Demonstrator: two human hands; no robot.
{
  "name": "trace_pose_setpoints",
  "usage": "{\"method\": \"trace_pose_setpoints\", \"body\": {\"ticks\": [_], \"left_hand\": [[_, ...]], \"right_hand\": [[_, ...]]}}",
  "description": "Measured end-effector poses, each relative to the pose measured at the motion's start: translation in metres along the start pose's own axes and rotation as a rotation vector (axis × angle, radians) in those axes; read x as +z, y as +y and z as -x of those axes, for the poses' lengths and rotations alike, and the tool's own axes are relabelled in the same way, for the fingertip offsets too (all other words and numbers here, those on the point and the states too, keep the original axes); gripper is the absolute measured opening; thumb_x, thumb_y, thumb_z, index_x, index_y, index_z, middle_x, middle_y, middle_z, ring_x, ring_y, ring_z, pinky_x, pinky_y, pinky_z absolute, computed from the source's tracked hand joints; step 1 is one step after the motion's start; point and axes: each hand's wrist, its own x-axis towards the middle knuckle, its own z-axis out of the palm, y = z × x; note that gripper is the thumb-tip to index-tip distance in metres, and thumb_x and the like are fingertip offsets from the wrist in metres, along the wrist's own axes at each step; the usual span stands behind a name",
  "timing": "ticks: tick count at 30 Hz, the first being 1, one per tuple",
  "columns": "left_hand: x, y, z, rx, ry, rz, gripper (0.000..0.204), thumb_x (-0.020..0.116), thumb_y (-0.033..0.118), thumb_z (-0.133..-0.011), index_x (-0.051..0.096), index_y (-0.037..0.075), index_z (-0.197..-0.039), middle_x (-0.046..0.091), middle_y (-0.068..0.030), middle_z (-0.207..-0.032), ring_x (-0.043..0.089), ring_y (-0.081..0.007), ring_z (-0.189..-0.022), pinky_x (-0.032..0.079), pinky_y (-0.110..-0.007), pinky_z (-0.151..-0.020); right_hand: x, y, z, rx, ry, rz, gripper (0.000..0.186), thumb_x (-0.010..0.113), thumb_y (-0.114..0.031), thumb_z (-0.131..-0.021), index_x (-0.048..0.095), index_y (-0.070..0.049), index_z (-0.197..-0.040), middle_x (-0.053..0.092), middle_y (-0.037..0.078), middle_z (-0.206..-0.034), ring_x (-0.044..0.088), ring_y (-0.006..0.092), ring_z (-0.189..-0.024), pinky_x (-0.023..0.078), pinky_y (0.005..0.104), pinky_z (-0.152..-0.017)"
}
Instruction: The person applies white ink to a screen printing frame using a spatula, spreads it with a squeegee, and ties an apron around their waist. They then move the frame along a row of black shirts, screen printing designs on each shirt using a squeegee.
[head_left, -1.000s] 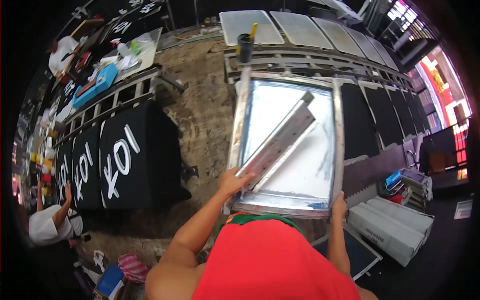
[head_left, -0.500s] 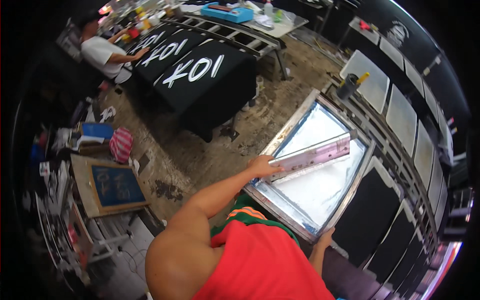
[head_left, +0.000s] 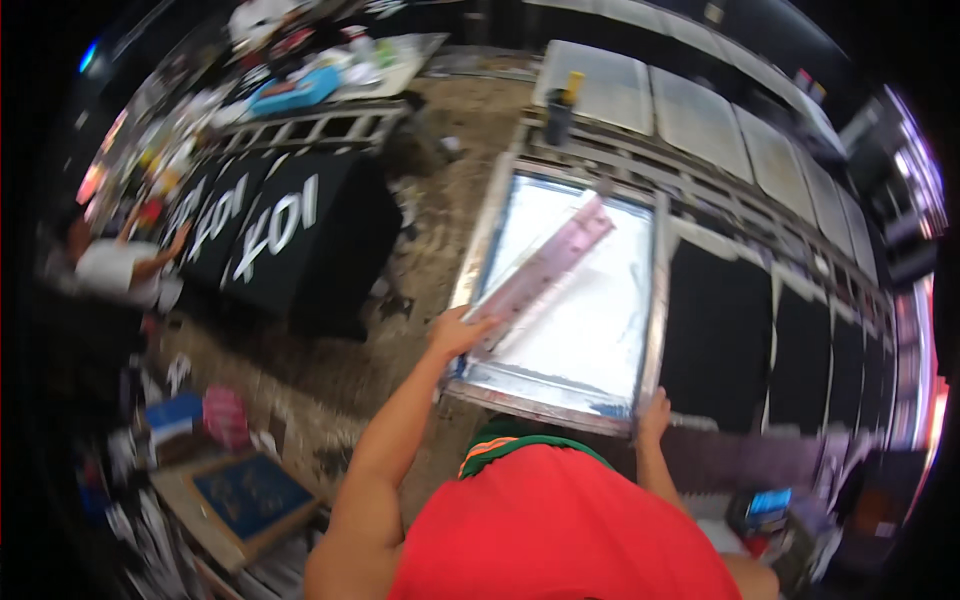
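Observation:
In front of me is a screen-printing frame (head_left: 655, 290) with a metal rim, its mesh covered in wet-looking white ink (head_left: 590, 335). A long pinkish squeegee (head_left: 550, 265) slants across it, from the near left side to the far right. My left hand (head_left: 462, 333) is closed over the squeegee's near end, beside the frame's left rim. Whether it also grips that rim, I cannot tell. At the near right corner my right hand (head_left: 652, 412) is closed round the frame's edge, with some fingers hidden.
Black fabric panels (head_left: 718, 330) lie on the bench to the right. A dark cup (head_left: 558, 118) with a yellow handle stands beyond the frame. At left, a person (head_left: 125, 268) works at a table of black printed cloth (head_left: 335, 240). Another screen (head_left: 250, 495) lies at lower left.
My view has swung to the right, so the surroundings have shifted left in the picture. The frame now appears more upright and farther left; both hands keep their places on squeegee and frame.

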Motion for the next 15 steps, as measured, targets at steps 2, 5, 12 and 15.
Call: {"method": "trace_pose_setpoints", "body": {"ticks": [2, 5, 12, 15], "left_hand": [[-0.002, -0.002, -0.001, 0.024, -0.026, 0.02, 0.077, 0.078, 0.072, -0.072, 0.077, 0.008, -0.116, 0.076, -0.0225, -0.107, 0.073, -0.036, -0.103, 0.054, -0.045, -0.091], [-0.003, -0.005, -0.003, -0.001, -0.035, -0.021, 0.074, 0.077, 0.072, -0.072, 0.078, 0.01, -0.113, 0.076, -0.0209, -0.102, 0.073, -0.0347, -0.099, 0.054, -0.045, -0.088], [0.007, -0.015, -0.017, -0.03, -0.097, -0.051, 0.072, 0.078, 0.071, -0.072, 0.078, 0.009, -0.109, 0.076, -0.0194, -0.1, 0.073, -0.0339, -0.096, 0.054, -0.045, -0.087], [0.011, -0.022, -0.022, -0.039, -0.038, -0.165, 0.072, 0.078, 0.071, -0.072, 0.078, 0.009, -0.108, 0.076, -0.0188, -0.098, 0.074, -0.0334, -0.095, 0.054, -0.045, -0.087]], "right_hand": [[-0.004, 0.0, 0.003, -0.02, 0.11, 0.069, 0.061, 0.043, -0.05, -0.107, 0.065, 0.006, -0.112, 0.066, 0.029, -0.111, 0.061, 0.0436, -0.105, 0.046, 0.0463, -0.096], [-0.003, -0.002, 0.009, -0.095, 0.102, 0.281, 0.059, 0.045, -0.048, -0.106, 0.065, 0.007, -0.109, 0.064, 0.028, -0.113, 0.059, 0.0456, -0.109, 0.046, 0.0484, -0.097], [0.013, -0.017, 0.018, 0.004, 0.127, 0.34, 0.055, 0.051, -0.05, -0.102, 0.073, -0.001, -0.114, 0.065, 0.027, -0.114, 0.06, 0.0446, -0.112, 0.046, 0.0511, -0.1], [0.009, -0.017, 0.018, -0.023, 0.088, 0.375, 0.056, 0.052, -0.051, -0.101, 0.074, -0.002, -0.115, 0.065, 0.028, -0.115, 0.061, 0.0448, -0.113, 0.046, 0.0509, -0.101]]}}
